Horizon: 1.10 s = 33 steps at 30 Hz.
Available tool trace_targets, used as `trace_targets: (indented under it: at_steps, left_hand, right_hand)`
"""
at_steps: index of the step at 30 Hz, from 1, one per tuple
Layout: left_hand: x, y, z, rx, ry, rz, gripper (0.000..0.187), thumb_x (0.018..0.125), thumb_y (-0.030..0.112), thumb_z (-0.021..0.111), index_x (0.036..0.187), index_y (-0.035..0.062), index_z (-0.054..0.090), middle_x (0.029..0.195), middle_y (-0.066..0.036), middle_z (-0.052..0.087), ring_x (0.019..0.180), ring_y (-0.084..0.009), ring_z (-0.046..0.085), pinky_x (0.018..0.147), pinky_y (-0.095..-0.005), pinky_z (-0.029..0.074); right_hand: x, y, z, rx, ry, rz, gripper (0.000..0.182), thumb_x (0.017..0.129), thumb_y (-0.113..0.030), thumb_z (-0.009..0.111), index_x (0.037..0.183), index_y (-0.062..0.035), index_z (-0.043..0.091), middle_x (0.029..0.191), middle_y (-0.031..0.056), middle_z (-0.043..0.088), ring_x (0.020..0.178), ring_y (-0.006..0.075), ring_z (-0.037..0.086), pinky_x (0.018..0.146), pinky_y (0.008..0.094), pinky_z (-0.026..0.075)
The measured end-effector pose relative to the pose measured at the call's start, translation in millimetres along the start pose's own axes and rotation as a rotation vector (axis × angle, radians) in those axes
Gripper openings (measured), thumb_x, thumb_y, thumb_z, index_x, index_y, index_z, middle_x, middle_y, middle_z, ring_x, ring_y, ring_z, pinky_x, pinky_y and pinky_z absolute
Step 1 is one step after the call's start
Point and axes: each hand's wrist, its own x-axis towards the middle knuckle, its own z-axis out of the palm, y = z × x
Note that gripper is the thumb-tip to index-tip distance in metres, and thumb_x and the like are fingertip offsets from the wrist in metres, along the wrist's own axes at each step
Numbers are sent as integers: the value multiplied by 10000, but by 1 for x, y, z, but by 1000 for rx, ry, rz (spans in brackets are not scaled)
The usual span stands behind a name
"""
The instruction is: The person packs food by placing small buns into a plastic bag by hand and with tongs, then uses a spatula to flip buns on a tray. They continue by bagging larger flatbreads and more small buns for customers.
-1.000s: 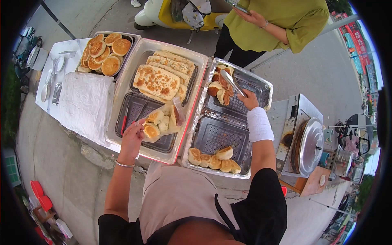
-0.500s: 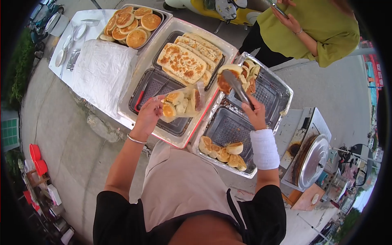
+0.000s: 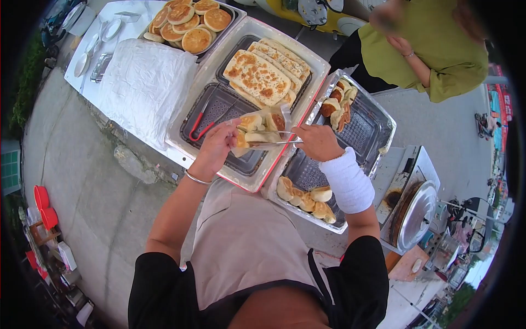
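Observation:
My left hand [image 3: 219, 147], a silver bangle on its wrist, grips the edge of a clear plastic bag [image 3: 282, 114] with several browned buns [image 3: 250, 122] inside. In my right hand [image 3: 319, 143] are metal tongs [image 3: 289, 141], pointed leftward with their tips at the bag's mouth; whether they pinch a bun is hidden. Below the bag lies a dark perforated tray [image 3: 211, 104] with a red-handled tool [image 3: 197, 125] in it. To the right, a foil-edged tray [image 3: 378, 109] carries filled buns [image 3: 341, 104] at its upper end and more pan-browned buns [image 3: 307, 202] at its lower end.
Flat rectangular breads [image 3: 257, 77] are stacked beyond the bag, and round flatbreads [image 3: 186, 24] are piled at the upper left. A white cloth [image 3: 142, 88] covers part of the table. Across the trays stands a person in a green top [image 3: 422, 49]. A lidded griddle [image 3: 413, 211] is at right.
My right hand and the tongs have moved left from the filled buns to the bag. The large round bun the tongs held over the right tray is gone from there.

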Motion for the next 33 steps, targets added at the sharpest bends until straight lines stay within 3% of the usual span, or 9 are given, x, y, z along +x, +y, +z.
trace_targets:
  at_steps: [6, 10, 14, 16, 19, 20, 27, 29, 33]
  left_hand:
    - [3, 0, -7, -41, -15, 2, 287, 967, 171, 564, 1181, -8, 628, 804, 22, 559, 694, -66, 502, 667, -215, 400]
    - [4, -3, -6, -68, -15, -3, 276, 961, 169, 564, 1150, -16, 641, 815, 6, 586, 674, -76, 520, 645, -228, 417]
    - [11, -10, -12, -4, -90, -76, 282, 960, 197, 563, 1125, -14, 650, 893, -31, 648, 667, -87, 549, 631, -243, 445]
    - [8, -21, -12, 112, -140, -150, 308, 969, 229, 546, 1125, -17, 646, 965, -62, 677, 705, -106, 585, 651, -248, 470]
    - [-17, -12, 28, 148, -78, -126, 369, 993, 282, 494, 1139, -30, 626, 1064, -115, 690, 832, -164, 654, 704, -280, 514]
    - [-21, -7, 35, 63, -151, -83, 370, 998, 278, 484, 1159, -26, 617, 1074, -125, 686, 888, -178, 658, 741, -304, 524]
    - [-50, 50, 32, -152, -410, 84, 285, 1033, 241, 414, 933, 44, 594, 803, -33, 589, 790, -176, 597, 949, -413, 487]
    - [-67, 67, 37, -103, -385, 118, 270, 1035, 241, 408, 824, 97, 495, 664, 34, 393, 636, -119, 453, 840, -371, 479]
    - [-80, 89, 23, 61, -364, 207, 263, 1035, 234, 426, 797, 125, 446, 637, 67, 297, 562, -67, 319, 669, -291, 414]
  right_hand:
    - [-17, 30, -25, 298, 73, 410, 401, 780, -346, 774, 997, -42, 628, 827, 133, 682, 792, 327, 673, 657, 405, 513]
    - [53, 10, 87, 981, 466, 450, 341, 804, -293, 760, 842, -11, 573, 677, 61, 604, 600, 198, 583, 574, 353, 459]
    - [68, -51, 66, 1468, 412, 656, 243, 790, -160, 735, 869, -10, 561, 692, 49, 568, 655, 130, 549, 612, 316, 459]
    - [52, -88, 23, 1262, 493, 559, 233, 802, -162, 714, 895, -9, 564, 731, 74, 594, 676, 167, 579, 622, 327, 465]
    - [45, -134, 3, 661, 795, 167, 284, 803, -146, 653, 1010, 16, 546, 863, 259, 588, 818, 451, 587, 708, 480, 463]
    - [36, -152, -6, 808, 590, 269, 271, 809, -136, 641, 1008, 19, 542, 895, 270, 595, 835, 457, 595, 715, 496, 459]
    - [-15, -169, -58, 1213, 571, 291, 267, 875, -110, 688, 1055, 10, 532, 978, 158, 684, 865, 195, 687, 695, 328, 532]
    - [-35, -161, -32, 1478, 668, 435, 278, 865, -106, 686, 1091, -4, 560, 902, 87, 681, 755, 111, 625, 634, 304, 515]
    - [-87, -140, 16, 1234, 432, 800, 333, 830, -150, 725, 1085, -2, 570, 848, 92, 682, 721, 140, 633, 627, 314, 511]
